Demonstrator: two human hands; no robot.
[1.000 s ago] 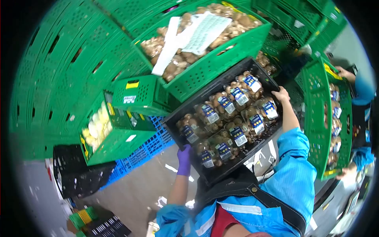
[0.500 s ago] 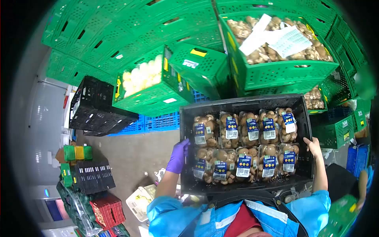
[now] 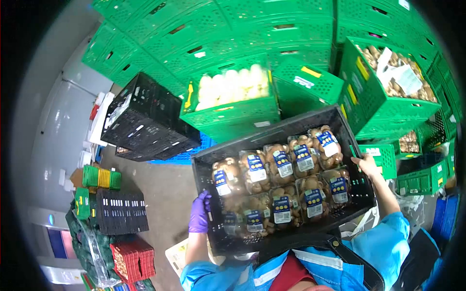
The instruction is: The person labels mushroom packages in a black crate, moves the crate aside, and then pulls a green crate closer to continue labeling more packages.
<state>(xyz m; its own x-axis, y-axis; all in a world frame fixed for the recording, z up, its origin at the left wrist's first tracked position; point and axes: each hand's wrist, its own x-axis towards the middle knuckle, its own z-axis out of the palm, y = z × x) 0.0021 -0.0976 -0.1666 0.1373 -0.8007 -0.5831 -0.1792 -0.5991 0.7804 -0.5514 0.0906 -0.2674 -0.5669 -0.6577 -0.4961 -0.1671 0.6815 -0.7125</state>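
A black crate [image 3: 286,127] is held tilted in front of my body, its right side higher. Two rows of clear packs of brown mushrooms [image 3: 283,165] with blue and white labels lie inside. My left hand [image 3: 199,213], in a purple glove, grips the crate's left wall. At the right wall, my bare right hand [image 3: 367,165] is closed on the rim, with some fingers hidden by the crate.
Green crates [image 3: 228,121] are stacked ahead, one holding pale round produce [image 3: 233,87]. Another green crate [image 3: 393,109] holds mushrooms under papers. Black crates [image 3: 150,119] stand at left; a red crate [image 3: 133,262] is at lower left.
The black crate has shifted left and tilted, and its packs have slid a little. Both hands moved with it, still gripping. The surrounding crates appear further right as the view turned left.
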